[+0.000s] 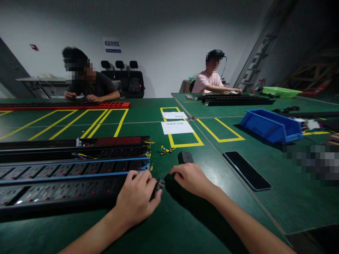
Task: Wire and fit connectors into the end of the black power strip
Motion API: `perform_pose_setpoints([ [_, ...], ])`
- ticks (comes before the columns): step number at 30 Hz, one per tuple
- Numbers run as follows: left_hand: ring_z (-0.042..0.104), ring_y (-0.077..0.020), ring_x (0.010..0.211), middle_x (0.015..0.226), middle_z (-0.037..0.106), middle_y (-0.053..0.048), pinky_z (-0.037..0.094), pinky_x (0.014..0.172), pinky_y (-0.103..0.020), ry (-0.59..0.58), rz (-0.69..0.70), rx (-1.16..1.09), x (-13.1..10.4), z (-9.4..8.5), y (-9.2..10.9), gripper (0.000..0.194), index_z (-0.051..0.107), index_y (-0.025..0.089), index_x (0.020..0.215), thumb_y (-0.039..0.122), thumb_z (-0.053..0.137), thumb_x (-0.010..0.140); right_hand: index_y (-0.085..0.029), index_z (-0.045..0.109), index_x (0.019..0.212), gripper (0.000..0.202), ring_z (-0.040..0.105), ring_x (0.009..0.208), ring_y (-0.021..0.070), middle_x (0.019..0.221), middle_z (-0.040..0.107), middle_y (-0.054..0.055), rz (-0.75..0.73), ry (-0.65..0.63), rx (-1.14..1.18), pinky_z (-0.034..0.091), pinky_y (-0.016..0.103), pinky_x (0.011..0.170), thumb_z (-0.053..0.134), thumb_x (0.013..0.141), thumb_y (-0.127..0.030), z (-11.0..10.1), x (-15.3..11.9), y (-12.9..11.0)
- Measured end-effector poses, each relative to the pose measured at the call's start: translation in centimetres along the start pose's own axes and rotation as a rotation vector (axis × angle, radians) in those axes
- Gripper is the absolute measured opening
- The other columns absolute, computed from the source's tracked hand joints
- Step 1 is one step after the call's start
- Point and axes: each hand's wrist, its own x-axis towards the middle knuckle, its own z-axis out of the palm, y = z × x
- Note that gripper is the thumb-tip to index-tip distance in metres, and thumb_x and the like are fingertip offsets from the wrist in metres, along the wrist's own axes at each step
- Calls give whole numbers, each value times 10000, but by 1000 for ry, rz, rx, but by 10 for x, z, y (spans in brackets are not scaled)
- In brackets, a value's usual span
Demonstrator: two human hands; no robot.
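Note:
Black power strips lie side by side at the left; the nearest strip (79,194) has a row of sockets with red dots. My left hand (137,194) is closed at its right end, thumb and fingers around a small black plastic end piece (161,184). Whether that piece is joined to the strip, I cannot tell. To the right, my right hand (192,178) is held just above the table with its fingers curled. Right behind its knuckles shows a black block (185,157), its lower part hidden by the hand. The right fingertips are partly hidden.
Short yellow-green wires (166,150) lie beyond my hands, near white paper labels (177,127). At the right are a phone (247,170) and a blue bin (271,125). Two people sit across the green table (148,121); another hand (333,139) shows at the right edge.

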Motion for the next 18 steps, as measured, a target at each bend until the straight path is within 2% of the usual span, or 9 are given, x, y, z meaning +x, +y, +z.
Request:
perform_pose_setpoints([
  [3,557,-240,830,886,625,-74,379,801,-432,6,5,2,0,0,0,194,670,184,855,330,553,907,-284,773,993,356,721,820,190,929,794,9,58,60,-32,418,273,674,479,852,-141,-1,1,2],
  [8,558,-245,832,882,626,-75,379,806,-443,-1,2,-3,0,0,0,201,667,183,848,331,546,913,-278,775,975,343,700,747,193,895,790,29,100,45,-109,352,280,618,481,850,-155,-1,2,3],
  [11,558,-247,835,886,625,-74,375,810,-445,-12,-1,-6,0,0,0,201,665,186,853,335,547,917,-278,761,1055,361,681,708,191,859,781,35,128,56,-129,330,280,604,494,844,-157,-2,2,3],
  [15,555,-248,844,887,623,-71,370,813,-441,-17,-5,-11,0,1,0,200,662,188,856,336,545,920,-270,768,864,300,675,697,172,790,766,10,78,1,-50,330,273,602,498,837,-143,-5,1,1],
  [18,554,-248,850,890,624,-75,367,818,-444,-22,-4,-8,0,1,0,208,660,187,855,339,537,925,-274,773,917,313,676,699,168,804,769,8,82,7,-13,349,267,606,505,827,-140,-6,1,0],
])
